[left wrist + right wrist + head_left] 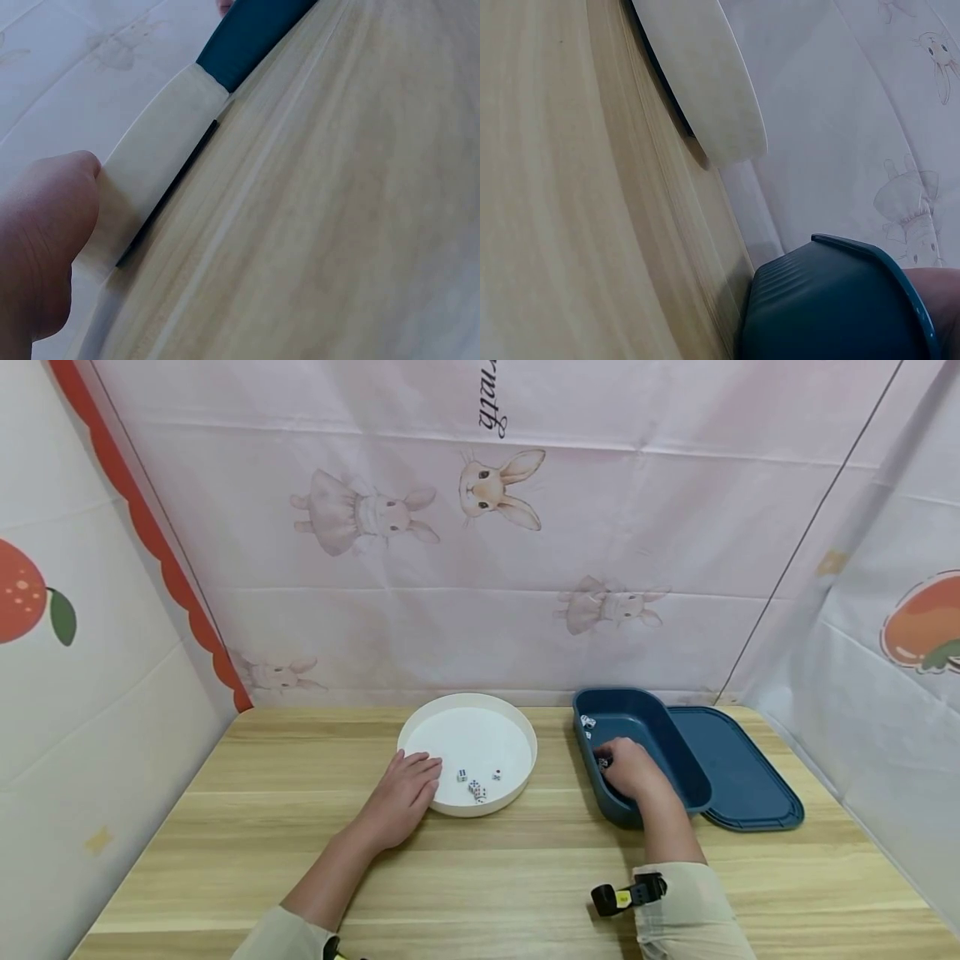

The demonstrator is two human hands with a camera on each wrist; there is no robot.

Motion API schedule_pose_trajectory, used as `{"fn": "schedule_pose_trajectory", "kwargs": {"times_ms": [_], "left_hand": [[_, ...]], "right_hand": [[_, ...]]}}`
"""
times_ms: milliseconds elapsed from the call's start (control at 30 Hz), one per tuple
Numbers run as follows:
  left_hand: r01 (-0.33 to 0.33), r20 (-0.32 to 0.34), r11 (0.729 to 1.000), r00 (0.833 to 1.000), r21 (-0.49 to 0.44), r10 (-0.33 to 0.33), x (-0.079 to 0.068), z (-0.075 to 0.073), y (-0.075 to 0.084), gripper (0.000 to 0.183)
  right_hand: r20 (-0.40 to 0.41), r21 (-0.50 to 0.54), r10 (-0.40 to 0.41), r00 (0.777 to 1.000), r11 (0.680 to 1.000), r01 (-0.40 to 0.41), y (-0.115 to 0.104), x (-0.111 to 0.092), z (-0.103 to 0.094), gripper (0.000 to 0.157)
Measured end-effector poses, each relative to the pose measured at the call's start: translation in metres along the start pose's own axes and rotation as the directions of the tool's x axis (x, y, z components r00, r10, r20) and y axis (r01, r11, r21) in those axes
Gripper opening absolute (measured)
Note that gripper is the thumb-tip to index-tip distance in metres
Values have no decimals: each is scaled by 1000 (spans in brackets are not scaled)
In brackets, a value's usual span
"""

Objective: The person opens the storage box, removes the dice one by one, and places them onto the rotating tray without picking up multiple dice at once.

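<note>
My left hand (402, 793) rests on the left rim of a round white tray (527, 735), fingers extended over its edge. Several small white dice (474, 787) with coloured pips lie in the tray's near right part. My right hand (632, 768) reaches down into a deep dark blue box (693, 774), near its left wall. Beside those fingers, small dice (603, 763) show at the wall, and a few more dice (588, 723) sit in the far left corner. The right fingertips are mostly hidden, so I cannot tell whether they grip a die.
A flat blue lid (750, 777) lies right of the box, partly behind it. Both containers stand toward the back of the wooden table (480, 885), close to a rabbit-print cloth backdrop (450, 635). Cloth sides rise at left and right.
</note>
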State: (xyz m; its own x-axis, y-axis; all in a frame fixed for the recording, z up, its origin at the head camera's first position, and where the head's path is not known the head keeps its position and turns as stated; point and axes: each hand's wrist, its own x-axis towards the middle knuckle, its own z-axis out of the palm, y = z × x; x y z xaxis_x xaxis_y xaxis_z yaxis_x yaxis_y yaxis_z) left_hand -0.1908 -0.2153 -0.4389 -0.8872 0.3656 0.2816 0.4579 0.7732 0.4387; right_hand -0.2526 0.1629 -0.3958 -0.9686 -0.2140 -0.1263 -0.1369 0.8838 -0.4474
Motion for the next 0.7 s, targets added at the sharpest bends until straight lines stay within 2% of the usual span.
{"fn": "schedule_pose_trajectory", "kwargs": {"times_ms": [167,400,700], "left_hand": [[1,-3,1000,1000,5,-1,1,1,0,38],[10,5,1000,1000,-1,-10,1,0,2,39],[9,-1,1000,1000,0,-9,1,0,2,37]], "right_hand": [[11,16,55,998,998,-55,1,-2,-1,34],[25,22,74,997,997,-74,2,-2,-2,24],[-12,34,112,994,993,-111,2,-2,-2,22]]}}
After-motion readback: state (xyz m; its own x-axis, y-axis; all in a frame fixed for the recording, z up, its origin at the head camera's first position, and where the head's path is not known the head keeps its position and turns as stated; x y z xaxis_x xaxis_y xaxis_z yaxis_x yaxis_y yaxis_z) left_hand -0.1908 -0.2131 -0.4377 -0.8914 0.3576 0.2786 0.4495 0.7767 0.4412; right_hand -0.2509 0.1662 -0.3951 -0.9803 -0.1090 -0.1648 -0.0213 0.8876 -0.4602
